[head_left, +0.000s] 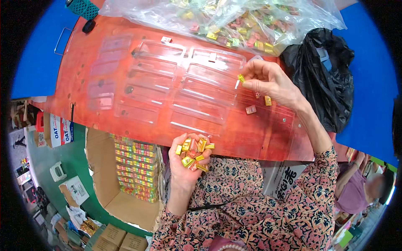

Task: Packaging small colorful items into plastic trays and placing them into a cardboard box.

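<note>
My left hand (182,170) is cupped near the table's front edge, holding a heap of small wrapped candies (192,152) in yellow and red. Farther right and higher, my right hand (270,81) pinches one yellow wrapped candy (240,78) between thumb and finger. That candy is just beside the right end of a transparent blister tray (205,90) with long shallow compartments. A similar tray (153,58) lies to its left. Below my right hand are a loose red candy (251,109) and a yellow one (268,100). Another candy (212,57) rests at the far tray.
A large transparent bag (159,12) of candies covers the table's far side. At right slumps a black plastic bag (312,79). Below the red table (83,113), a cardboard box (98,154) holds rows of packed candies. Another person (356,188) sits at far right.
</note>
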Motion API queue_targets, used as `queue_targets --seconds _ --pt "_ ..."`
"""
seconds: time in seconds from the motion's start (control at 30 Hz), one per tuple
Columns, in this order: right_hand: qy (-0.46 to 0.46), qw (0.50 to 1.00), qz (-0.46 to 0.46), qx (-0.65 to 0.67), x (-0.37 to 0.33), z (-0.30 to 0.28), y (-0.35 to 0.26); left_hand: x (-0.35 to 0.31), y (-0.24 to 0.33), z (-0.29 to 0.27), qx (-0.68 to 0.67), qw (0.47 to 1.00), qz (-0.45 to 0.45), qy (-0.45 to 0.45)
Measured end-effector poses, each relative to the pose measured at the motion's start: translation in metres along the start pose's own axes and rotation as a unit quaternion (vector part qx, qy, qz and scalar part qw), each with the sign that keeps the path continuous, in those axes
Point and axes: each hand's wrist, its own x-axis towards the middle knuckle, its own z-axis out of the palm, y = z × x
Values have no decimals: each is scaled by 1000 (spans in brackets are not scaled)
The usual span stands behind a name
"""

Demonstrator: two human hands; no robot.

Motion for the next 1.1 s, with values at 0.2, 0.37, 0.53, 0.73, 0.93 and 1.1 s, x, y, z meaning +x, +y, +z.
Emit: queue_targets --seconds 0.2,0.37,0.53,0.73,0.93,1.1 --pt "-32 981 24 191 10 2 2 -1 1 4 4 1000 0 8" --pt "69 976 22 206 27 4 16 0 2 5 16 1000 -2 16" --pt "179 978 -103 -25 50 13 23 -1 1 2 5 1000 -1 -1" --pt "246 798 -348 -426 69 22 39 -2 0 7 -6 1000 -8 -2" --pt "196 828 -302 -430 67 24 42 1 3 0 -25 998 -30 -55" --pt "183 833 -289 -435 66 22 38 0 2 1 -30 997 -24 -60"
